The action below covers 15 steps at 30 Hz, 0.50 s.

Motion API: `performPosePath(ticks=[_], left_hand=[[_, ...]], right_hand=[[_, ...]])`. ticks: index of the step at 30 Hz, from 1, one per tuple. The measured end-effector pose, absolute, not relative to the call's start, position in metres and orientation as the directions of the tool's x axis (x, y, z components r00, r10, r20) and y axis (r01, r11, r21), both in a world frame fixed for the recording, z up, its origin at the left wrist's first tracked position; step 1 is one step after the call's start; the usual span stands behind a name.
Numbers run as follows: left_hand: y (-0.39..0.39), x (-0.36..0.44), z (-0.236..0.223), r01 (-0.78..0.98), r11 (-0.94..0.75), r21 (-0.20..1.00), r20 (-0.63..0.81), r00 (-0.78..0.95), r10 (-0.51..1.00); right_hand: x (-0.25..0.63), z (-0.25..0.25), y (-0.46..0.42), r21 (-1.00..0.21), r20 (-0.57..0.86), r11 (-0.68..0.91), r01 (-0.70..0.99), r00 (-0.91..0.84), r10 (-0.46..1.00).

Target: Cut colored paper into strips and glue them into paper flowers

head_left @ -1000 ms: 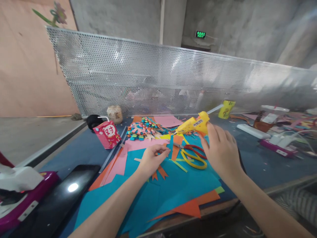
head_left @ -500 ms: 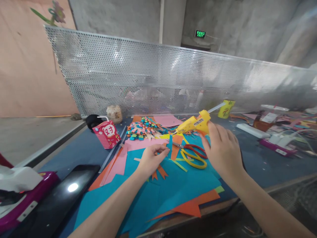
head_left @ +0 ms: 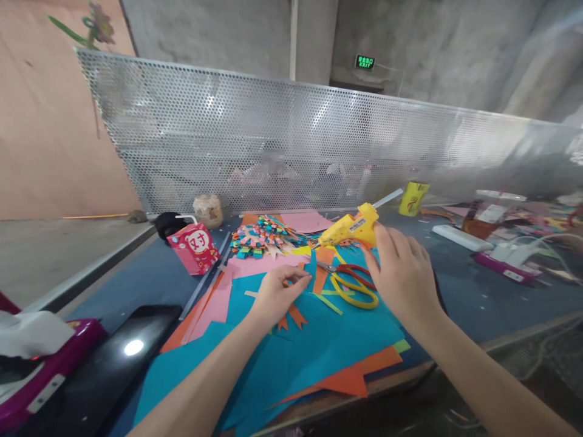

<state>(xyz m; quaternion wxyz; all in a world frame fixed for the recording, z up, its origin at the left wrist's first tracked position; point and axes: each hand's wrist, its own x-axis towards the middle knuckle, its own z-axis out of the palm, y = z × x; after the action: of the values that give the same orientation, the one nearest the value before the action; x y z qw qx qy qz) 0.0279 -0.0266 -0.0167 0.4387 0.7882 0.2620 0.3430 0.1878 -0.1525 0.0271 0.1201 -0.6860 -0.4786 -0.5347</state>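
My right hand [head_left: 403,273] is closed round the handle of a yellow hot glue gun [head_left: 348,229], a pale glue stick [head_left: 388,198] jutting from its back. The gun's nozzle points left and down, close to the upper end of a small blue paper strip [head_left: 313,264]. That strip stands at the fingertips of my left hand [head_left: 282,290], which pinches it between thumb and fingers. Scissors [head_left: 354,290] with yellow and red handles lie between my hands, partly over an orange paper piece [head_left: 322,278]. Orange notched strips [head_left: 297,316] lie below my left hand on blue paper sheets [head_left: 314,349].
Fringed multicoloured paper pieces [head_left: 259,235] are heaped behind my left hand. A pink drink carton [head_left: 195,247] with a straw, a black phone [head_left: 132,340] and a power strip [head_left: 59,364] stand left. To the right are a yellow can [head_left: 413,199] and another power strip [head_left: 505,267]. A perforated metal screen [head_left: 218,133] closes the back.
The view has shifted slightly. The glue gun's nozzle has moved a little left and down, nearer the blue strip. My left hand keeps its pinch.
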Motion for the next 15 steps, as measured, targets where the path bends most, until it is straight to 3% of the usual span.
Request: performPosePath(ticks=[12,15], left_hand=[[-0.028,0.029,-0.016,0.042,-0.466,0.884,0.343,0.617,0.708],[-0.027,0.029,-0.015,0.000,-0.444,0.896,0.346,0.628,0.697]], right_hand=[[0.194,0.019,-0.158,0.387,0.812,-0.527,0.757,-0.008,0.584],[0.199,0.013,-0.160,0.372,0.776,-0.539,0.755,0.065,0.627]])
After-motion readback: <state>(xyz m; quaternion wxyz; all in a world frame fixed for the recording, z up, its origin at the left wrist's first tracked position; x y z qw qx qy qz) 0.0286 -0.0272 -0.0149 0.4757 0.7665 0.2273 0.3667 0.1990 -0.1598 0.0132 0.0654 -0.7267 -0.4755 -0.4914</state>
